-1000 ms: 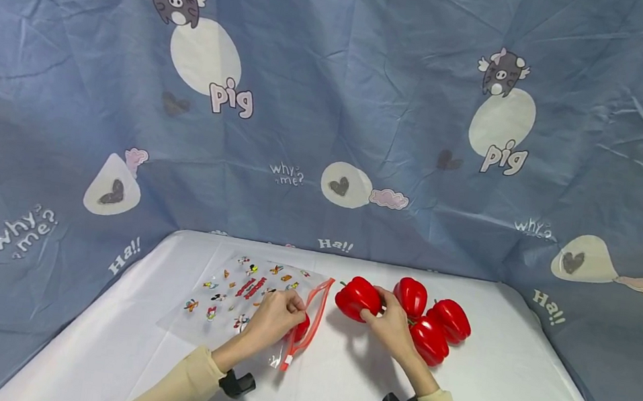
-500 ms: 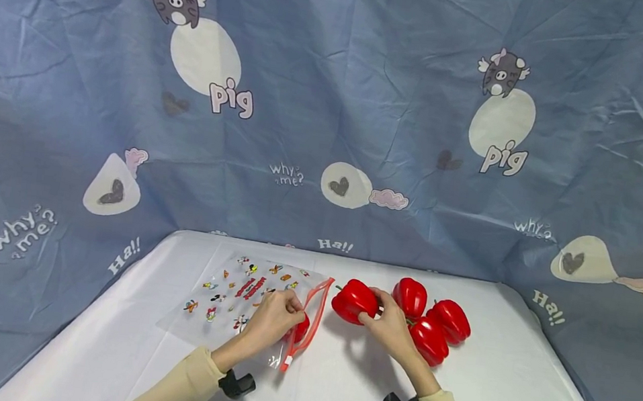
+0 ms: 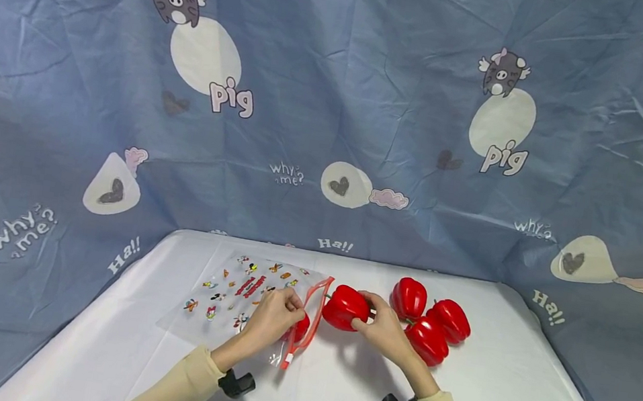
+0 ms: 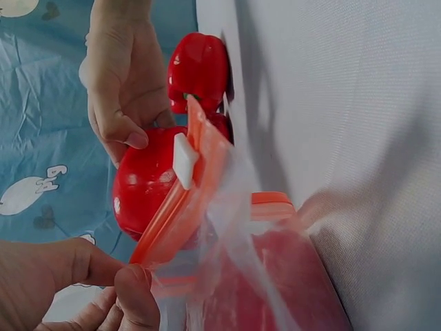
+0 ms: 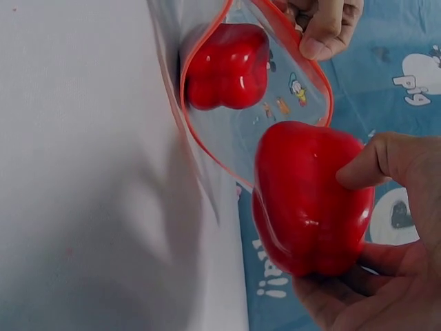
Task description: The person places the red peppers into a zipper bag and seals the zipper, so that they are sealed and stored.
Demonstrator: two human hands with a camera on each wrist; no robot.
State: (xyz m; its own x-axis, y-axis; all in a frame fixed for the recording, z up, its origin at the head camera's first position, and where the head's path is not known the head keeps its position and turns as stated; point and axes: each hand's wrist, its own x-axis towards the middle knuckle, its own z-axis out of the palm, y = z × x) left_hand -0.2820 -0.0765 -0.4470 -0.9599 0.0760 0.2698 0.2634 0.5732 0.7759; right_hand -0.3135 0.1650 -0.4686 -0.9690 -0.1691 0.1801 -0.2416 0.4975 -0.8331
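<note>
My left hand (image 3: 274, 316) pinches the orange zip edge of a clear printed zip bag (image 3: 225, 283), lifting that side of its mouth. Inside the bag, near the opening, lies one red bell pepper (image 5: 229, 69). My right hand (image 3: 384, 327) grips a second red bell pepper (image 3: 346, 308) by its blunt end, thumb on one side and fingers on the other. That pepper is raised over the table, its green stem pointing at the bag's open mouth. In the left wrist view a white slider (image 4: 184, 161) shows on the orange zip (image 4: 172, 214).
Three more red bell peppers, one of them at the front (image 3: 428, 340), lie grouped on the white table (image 3: 492, 385) right of my right hand. A blue printed cloth (image 3: 334, 107) hangs behind the table.
My right hand has carried its bell pepper left and slightly nearer, right up to the bag's mouth. The left hand keeps its pinch on the zip edge in the same place.
</note>
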